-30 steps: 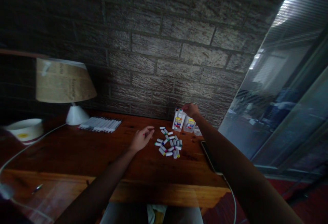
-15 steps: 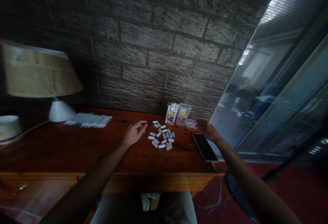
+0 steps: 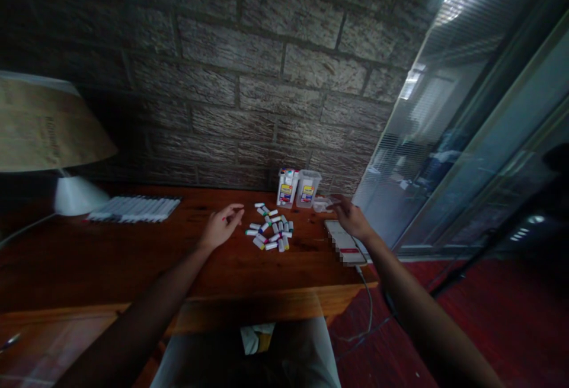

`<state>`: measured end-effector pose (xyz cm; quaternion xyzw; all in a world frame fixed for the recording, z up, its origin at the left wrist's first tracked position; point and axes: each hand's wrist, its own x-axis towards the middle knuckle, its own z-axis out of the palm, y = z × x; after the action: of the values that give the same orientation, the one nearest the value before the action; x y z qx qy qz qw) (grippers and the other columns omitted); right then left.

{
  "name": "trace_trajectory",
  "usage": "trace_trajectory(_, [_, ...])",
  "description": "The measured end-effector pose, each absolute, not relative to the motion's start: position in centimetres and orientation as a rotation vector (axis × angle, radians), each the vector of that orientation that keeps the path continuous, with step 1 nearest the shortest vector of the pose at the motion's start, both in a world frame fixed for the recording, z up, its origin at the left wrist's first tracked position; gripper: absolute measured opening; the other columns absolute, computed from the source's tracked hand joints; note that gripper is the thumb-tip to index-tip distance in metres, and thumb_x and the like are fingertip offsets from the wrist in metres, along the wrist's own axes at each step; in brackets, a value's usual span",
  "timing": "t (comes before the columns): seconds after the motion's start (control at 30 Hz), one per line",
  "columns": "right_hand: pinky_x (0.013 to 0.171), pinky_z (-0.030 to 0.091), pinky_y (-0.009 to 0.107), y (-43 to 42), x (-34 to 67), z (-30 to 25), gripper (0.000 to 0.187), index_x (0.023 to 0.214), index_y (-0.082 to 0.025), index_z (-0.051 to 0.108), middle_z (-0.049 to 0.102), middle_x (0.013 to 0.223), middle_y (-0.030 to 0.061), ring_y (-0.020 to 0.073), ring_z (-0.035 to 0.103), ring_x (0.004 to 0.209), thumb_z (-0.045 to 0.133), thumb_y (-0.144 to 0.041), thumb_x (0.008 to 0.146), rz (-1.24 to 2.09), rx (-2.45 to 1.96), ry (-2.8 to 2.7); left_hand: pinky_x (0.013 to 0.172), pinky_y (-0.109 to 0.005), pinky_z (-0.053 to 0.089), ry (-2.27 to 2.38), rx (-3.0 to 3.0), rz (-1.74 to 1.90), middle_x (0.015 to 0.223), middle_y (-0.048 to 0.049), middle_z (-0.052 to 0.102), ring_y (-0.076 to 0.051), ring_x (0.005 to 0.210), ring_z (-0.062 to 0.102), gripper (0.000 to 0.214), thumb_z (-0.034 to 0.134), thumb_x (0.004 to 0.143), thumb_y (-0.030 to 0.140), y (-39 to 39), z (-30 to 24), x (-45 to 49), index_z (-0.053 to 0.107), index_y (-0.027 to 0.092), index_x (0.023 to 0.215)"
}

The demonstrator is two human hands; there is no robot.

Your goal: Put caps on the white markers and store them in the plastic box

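Observation:
My left hand (image 3: 221,226) hovers over the wooden desk (image 3: 133,263) just left of a pile of several small capped markers (image 3: 270,229), fingers loosely curled with nothing visible in them. My right hand (image 3: 351,217) rests at the far end of a lit phone (image 3: 344,241) on the desk's right edge, fingers bent near a clear plastic lid (image 3: 321,203). Two clear plastic tubs (image 3: 296,188) with coloured labels stand against the brick wall behind the pile.
A row of white marker pens (image 3: 133,208) lies at the back left beside a lamp (image 3: 48,139) with a beige shade. A cable (image 3: 368,305) runs from the phone off the desk edge. A glass partition (image 3: 466,127) stands to the right.
My right hand left the tubs at the wall and came down to the phone, whose screen has lit up. The left hand has stayed by the marker pile. The view has shifted right.

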<state>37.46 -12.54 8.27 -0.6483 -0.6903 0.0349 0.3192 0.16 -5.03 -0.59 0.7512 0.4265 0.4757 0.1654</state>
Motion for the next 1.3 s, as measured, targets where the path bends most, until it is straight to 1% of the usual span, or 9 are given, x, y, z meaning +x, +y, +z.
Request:
trace_trajectory(0.17, [0.069, 0.048, 0.022, -8.8, 29.2, 7.5, 0.029, 0.112, -0.018, 0.062, 0.073, 0.088, 0.0039, 0.0143, 0.067, 0.075, 0.045, -0.026, 0.090, 0.236, -1.463, -1.788, 0.070, -0.025, 0.048, 1.212, 2.145, 1.365, 0.070, -0.0014, 0.072, -0.016, 0.067, 0.066, 0.040, 0.049, 0.090, 0.049, -5.1, -0.7, 0.1, 0.061, 0.018, 0.114])
trace_trajectory(0.23, [0.061, 0.043, 0.020, -7.3, 26.3, 6.6, 0.026, 0.093, -0.017, 0.066, 0.068, 0.074, 0.0014, 0.0128, 0.061, 0.065, 0.044, -0.032, 0.092, 0.209, -1.379, -1.703, 0.069, -0.025, 0.047, 1.210, 2.142, 1.364, 0.070, -0.0011, 0.071, -0.015, 0.066, 0.066, 0.039, 0.048, 0.091, 0.048, -5.3, -0.7, 0.1, 0.061, 0.018, 0.113])
trace_trajectory(0.33, [0.053, 0.034, 0.021, -5.7, 23.9, 5.7, 0.042, 0.062, -0.018, 0.055, 0.051, 0.055, -0.0023, 0.0099, 0.047, 0.052, 0.044, -0.044, 0.092, 0.108, -1.252, -1.579, 0.068, -0.024, 0.047, 1.238, 2.146, 1.298, 0.069, -0.0003, 0.070, -0.015, 0.065, 0.065, 0.037, 0.048, 0.092, 0.047, -5.1, -0.5, 0.0, 0.061, 0.019, 0.112])
trace_trajectory(0.4, [0.051, 0.029, 0.022, -5.2, 23.5, 5.2, 0.049, 0.055, -0.019, 0.044, 0.041, 0.051, -0.0040, 0.0087, 0.039, 0.050, 0.042, -0.049, 0.093, 0.094, -1.194, -1.495, 0.065, -0.024, 0.046, 1.239, 2.201, 1.202, 0.067, 0.0005, 0.069, -0.015, 0.062, 0.063, 0.035, 0.049, 0.091, 0.045, -4.5, -0.3, -0.1, 0.062, 0.019, 0.109])
trace_trajectory(0.63, [0.051, 0.029, 0.022, -3.9, 24.5, 5.0, 0.053, 0.055, -0.019, 0.039, 0.036, 0.051, -0.0048, 0.0089, 0.037, 0.052, 0.041, -0.056, 0.092, 0.214, -1.165, -1.345, 0.064, -0.024, 0.042, 1.167, 2.432, 0.926, 0.066, 0.0004, 0.062, -0.014, 0.063, 0.056, 0.035, 0.045, 0.092, 0.046, 0.2, 1.8, -0.2, 0.060, 0.019, 0.074])
trace_trajectory(0.83, [0.057, 0.041, 0.022, -0.5, 26.7, 9.6, 0.045, 0.072, -0.016, 0.063, 0.063, 0.065, 0.0022, 0.0121, 0.055, 0.059, 0.047, -0.054, 0.089, 0.162, -1.227, -1.203, 0.062, -0.023, 0.041, 1.234, 2.233, 1.173, 0.063, 0.0020, 0.058, -0.012, 0.060, 0.053, 0.036, 0.045, 0.092, 0.047, 2.9, 1.2, 1.0, 0.058, 0.019, 0.074])
trace_trajectory(0.97, [0.060, 0.044, 0.024, 1.9, 29.8, 13.6, 0.033, 0.081, -0.015, 0.073, 0.071, 0.073, 0.0059, 0.0158, 0.063, 0.064, 0.059, -0.046, 0.082, 0.226, -1.402, -1.506, 0.063, -0.022, 0.041, 1.330, 2.120, 1.291, 0.064, 0.0020, 0.059, -0.012, 0.060, 0.054, 0.033, 0.046, 0.092, 0.045, 3.0, -0.5, 1.1, 0.060, 0.019, 0.078])
trace_trajectory(1.2, [0.065, 0.049, 0.027, 3.0, 30.8, 15.8, 0.014, 0.083, -0.022, 0.076, 0.075, 0.079, 0.0045, 0.0193, 0.069, 0.068, 0.065, -0.029, 0.077, 0.066, -1.580, -1.733, 0.061, -0.020, 0.043, 1.434, 2.025, 1.354, 0.061, 0.0030, 0.057, -0.010, 0.057, 0.053, 0.029, 0.051, 0.091, 0.043, 2.5, -1.0, 1.0, 0.061, 0.020, 0.076])
trace_trajectory(1.3, [0.065, 0.049, 0.028, 2.9, 29.5, 15.6, 0.014, 0.085, -0.025, 0.076, 0.075, 0.079, 0.0031, 0.0196, 0.069, 0.067, 0.070, -0.033, 0.076, 0.065, -1.664, -1.834, 0.058, -0.020, 0.042, 1.445, 1.998, 1.326, 0.062, 0.0028, 0.059, -0.011, 0.058, 0.054, 0.030, 0.051, 0.091, 0.043, 2.6, -0.9, 1.0, 0.062, 0.020, 0.077])
